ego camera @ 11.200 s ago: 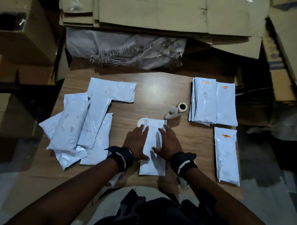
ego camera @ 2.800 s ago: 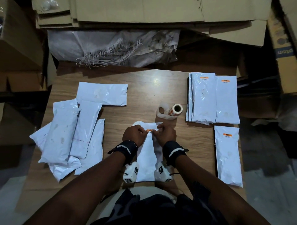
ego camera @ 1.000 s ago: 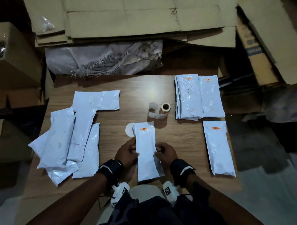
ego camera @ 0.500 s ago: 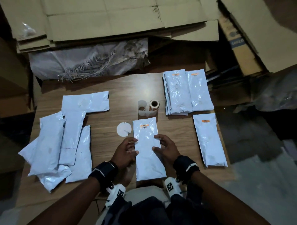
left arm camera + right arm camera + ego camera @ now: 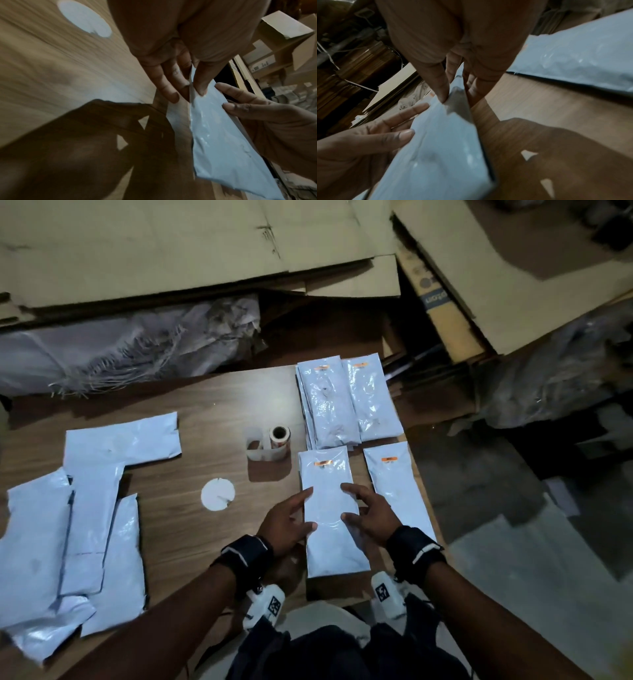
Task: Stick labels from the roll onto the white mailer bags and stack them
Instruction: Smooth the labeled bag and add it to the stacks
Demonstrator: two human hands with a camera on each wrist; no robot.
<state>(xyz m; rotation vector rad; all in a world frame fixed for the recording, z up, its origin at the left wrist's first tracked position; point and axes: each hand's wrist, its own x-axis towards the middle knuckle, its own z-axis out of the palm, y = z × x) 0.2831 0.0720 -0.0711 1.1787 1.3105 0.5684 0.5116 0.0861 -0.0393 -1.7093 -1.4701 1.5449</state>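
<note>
Both hands have carried the labelled mailer bag (image 5: 331, 510) rightward since a moment ago, away from the white paper disc (image 5: 218, 494) it lay beside, so that its top edge now sits just below the stack of labelled bags (image 5: 328, 402) at the tabletop's (image 5: 191, 522) 1 o'clock corner. It bears an orange label (image 5: 323, 463) near its top. The left hand (image 5: 286, 523) pinches the bag's left edge, thumb on top and fingers underneath; the right hand (image 5: 370, 517) takes the right edge the same way, so each grip is clamped on the bag. From the left wrist view the bag (image 5: 221, 143) is clear of the wood, its shadow falling on the tabletop (the right wrist view shows the same lift).

At 3 o'clock of the held bag lies a single labelled bag (image 5: 399, 491), near it but apart. A second labelled bag (image 5: 371, 397) lies at 3 o'clock of the stack, touching it. The label roll (image 5: 279, 437) stands at 11 o'clock of the held bag with a loop of empty backing strip (image 5: 255, 446) curling to its left. Unlabelled bags (image 5: 85, 522) overlap in a loose heap at the tabletop's 9 o'clock side. Beyond the far edge lie a frayed woven sack (image 5: 137, 347) and flattened cardboard (image 5: 191, 244).
</note>
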